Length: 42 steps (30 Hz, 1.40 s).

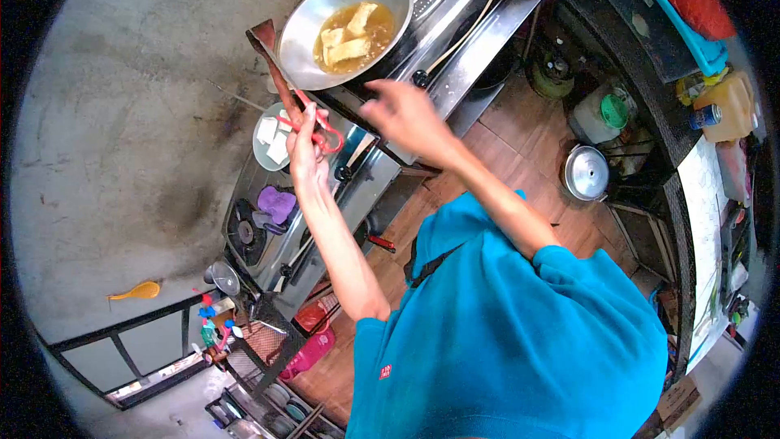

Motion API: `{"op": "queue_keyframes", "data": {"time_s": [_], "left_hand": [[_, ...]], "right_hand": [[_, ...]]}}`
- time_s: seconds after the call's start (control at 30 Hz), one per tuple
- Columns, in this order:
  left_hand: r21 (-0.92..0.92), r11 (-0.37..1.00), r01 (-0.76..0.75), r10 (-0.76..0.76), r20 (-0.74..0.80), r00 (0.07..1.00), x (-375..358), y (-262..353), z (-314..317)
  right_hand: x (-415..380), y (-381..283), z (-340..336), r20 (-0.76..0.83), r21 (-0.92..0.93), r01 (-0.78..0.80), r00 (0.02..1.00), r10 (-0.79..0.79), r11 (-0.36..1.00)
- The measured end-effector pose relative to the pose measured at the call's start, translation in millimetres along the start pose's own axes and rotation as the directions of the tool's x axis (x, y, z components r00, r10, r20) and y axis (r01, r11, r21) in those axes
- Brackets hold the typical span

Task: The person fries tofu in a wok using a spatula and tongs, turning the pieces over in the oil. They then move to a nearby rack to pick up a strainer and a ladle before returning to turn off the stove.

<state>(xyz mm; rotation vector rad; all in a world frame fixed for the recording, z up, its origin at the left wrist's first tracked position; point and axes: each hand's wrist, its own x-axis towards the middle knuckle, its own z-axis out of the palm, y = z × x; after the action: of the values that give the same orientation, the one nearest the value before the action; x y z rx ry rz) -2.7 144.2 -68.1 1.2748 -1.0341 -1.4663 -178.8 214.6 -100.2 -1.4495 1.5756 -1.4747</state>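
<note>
My left hand [305, 150] is closed around a brown wooden spatula [280, 81] and a red-handled tool [331, 140], whose exact form is hard to make out. Just behind that hand, a pale plate [262, 153] holds white pieces [277, 147]. My right hand [406, 118], slightly blurred, is over the stove's front edge with its fingers apart and nothing visible in it. Above both hands sits a wide metal wok [296, 53], where several yellowish pieces [349, 50] lie in bubbling oil.
A purple cloth [277, 204] lies beside the left burner [246, 232]. The steel stove [479, 53] has black knobs along its front. On the floor at right are a lidded metal pot [586, 172] and a gas cylinder [553, 75]. An orange ladle [145, 290] hangs on the wall.
</note>
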Motion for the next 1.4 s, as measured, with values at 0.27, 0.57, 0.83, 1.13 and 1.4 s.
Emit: {"op": "queue_keyframes", "data": {"time_s": [0.27,0.57,0.83,1.13,1.4], "left_hand": [[0.081,0.996,-0.034,0.035,-0.015,0.999,-12.0,4.3,-36.3],[0.264,0.961,-0.081,0.063,0.077,0.995,-25.4,4.1,16.8],[0.303,0.947,-0.105,0.049,0.186,0.981,-31.1,-1.5,15.6],[0.314,0.94,-0.133,0.088,0.155,0.984,-53.2,-7.0,23.8],[0.298,0.951,-0.084,0.023,0.203,0.979,-49.3,-5.9,9.5]], "right_hand": [[45.5,223.6,19.6,-0.266,0.02,-0.541,0.808,0.526,0.841],[46.0,225.4,46.0,-0.277,0.434,-0.539,0.683,0.676,0.722],[44.0,222.6,45.1,-0.288,0.464,-0.569,0.628,0.723,0.679],[47.6,229.9,49.5,-0.236,0.649,-0.488,0.601,0.763,0.584],[52.5,237.3,56.7,-0.232,0.714,-0.451,0.568,0.789,0.535]]}}
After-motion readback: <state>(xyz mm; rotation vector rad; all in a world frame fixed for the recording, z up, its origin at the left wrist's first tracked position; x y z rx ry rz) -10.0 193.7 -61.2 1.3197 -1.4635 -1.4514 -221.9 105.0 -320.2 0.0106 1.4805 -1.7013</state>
